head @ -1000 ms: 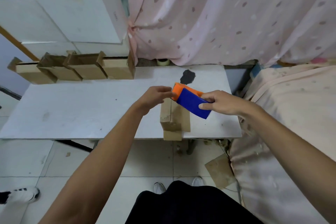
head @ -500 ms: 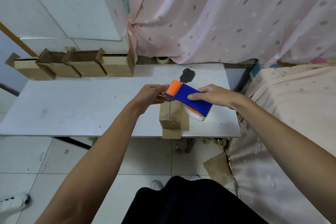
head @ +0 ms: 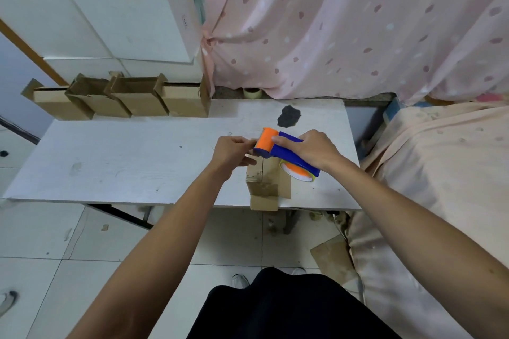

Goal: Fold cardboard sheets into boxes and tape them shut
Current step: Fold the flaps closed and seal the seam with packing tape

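A small brown cardboard box (head: 265,183) stands at the near edge of the white table (head: 132,162), its front overhanging slightly. Clear tape runs over its near end. My right hand (head: 312,150) grips a blue and orange tape dispenser (head: 286,155) held just above the box's far end. My left hand (head: 234,153) is at the dispenser's orange front, its fingers curled and pinching at the tape end there. The tape itself is too thin to make out between the fingers.
Several open brown boxes (head: 124,99) line the table's far left edge, with large white cartons (head: 110,14) stacked behind. A tape roll (head: 252,93) sits under the pink curtain (head: 344,25). A peach-covered surface (head: 440,173) borders the right. A cardboard scrap (head: 332,257) lies on the floor.
The dispenser has tipped and come down from above the box to its far end, showing the tape roll underneath. My left hand stays at its orange front.
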